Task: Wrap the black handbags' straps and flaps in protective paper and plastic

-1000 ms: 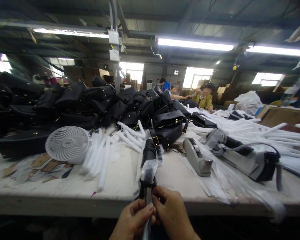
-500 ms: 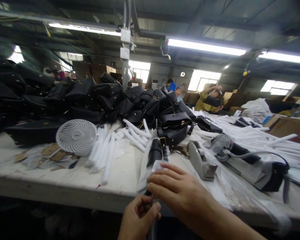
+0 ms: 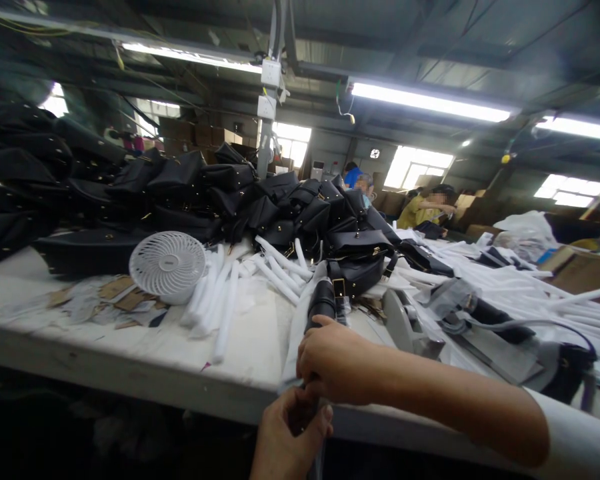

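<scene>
A black strap [image 3: 323, 298], partly in clear plastic, runs from a black bag [image 3: 360, 272] toward the table's front edge. My left hand [image 3: 291, 427] is closed around the strap's lower part, just beyond the edge. Right above it, my right hand [image 3: 337, 360] curls its fingers over the strap and its wrapping; the fingertips are partly hidden. The two hands touch or nearly touch. A gold buckle [image 3: 339, 288] shows on the strap beside the bag.
Black bags [image 3: 180, 175] are heaped across the back left. A white fan [image 3: 167, 265] stands left, near white tubes [image 3: 225, 313]. To the right are a grey tape dispenser [image 3: 409, 327] and more white tubes [image 3: 520, 283]. Several people work behind.
My right hand has gone from lying flat with stretched fingers to curled over the strap, its forearm now more level. The view has shifted, moving the scene slightly right.
</scene>
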Tool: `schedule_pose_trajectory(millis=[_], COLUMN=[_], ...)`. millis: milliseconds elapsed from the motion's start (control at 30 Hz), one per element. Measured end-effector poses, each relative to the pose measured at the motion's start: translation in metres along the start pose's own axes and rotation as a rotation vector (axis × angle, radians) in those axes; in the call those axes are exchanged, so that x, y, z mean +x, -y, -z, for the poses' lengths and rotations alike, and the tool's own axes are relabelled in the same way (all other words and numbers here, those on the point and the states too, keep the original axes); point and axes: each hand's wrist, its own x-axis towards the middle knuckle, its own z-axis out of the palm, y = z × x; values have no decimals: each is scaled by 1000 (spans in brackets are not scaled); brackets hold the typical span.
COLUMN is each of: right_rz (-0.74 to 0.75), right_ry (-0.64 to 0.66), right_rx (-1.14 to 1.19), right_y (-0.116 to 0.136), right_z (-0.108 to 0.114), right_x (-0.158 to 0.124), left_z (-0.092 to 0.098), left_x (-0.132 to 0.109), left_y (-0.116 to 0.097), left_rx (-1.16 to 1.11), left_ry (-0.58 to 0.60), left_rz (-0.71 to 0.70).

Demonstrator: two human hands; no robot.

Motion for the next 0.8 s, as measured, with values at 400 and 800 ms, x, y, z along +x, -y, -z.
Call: schedule_pose_trajectory(millis=[400, 800], right_rz=[634, 168], right_ry=[44, -340], right_rx=[-236, 77], right_y=[-22, -38], right_z=[13, -9], right_x=[-27, -97], left_z=[17, 21], left_x=[3, 5], left_y=[-13, -1], left_rx=[-143, -108], left_ry=[149, 65], left_rz=[242, 222])
